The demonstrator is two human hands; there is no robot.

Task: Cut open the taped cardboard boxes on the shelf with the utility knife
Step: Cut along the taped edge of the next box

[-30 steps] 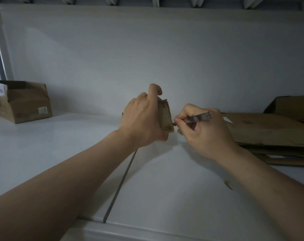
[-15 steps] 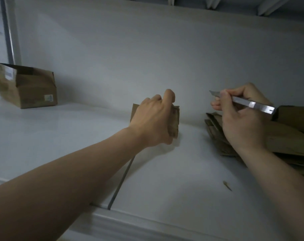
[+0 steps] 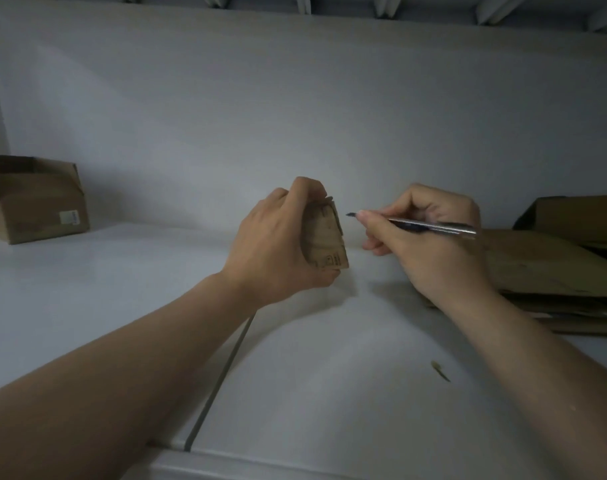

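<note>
Small box (image 3: 324,237) in left hand (image 3: 278,244)

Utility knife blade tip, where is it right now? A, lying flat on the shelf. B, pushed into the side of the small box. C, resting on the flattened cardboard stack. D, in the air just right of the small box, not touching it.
D: the utility knife, pinched in the right hand, points its tip across a visible gap at the small cardboard box that the left hand grips.
</note>
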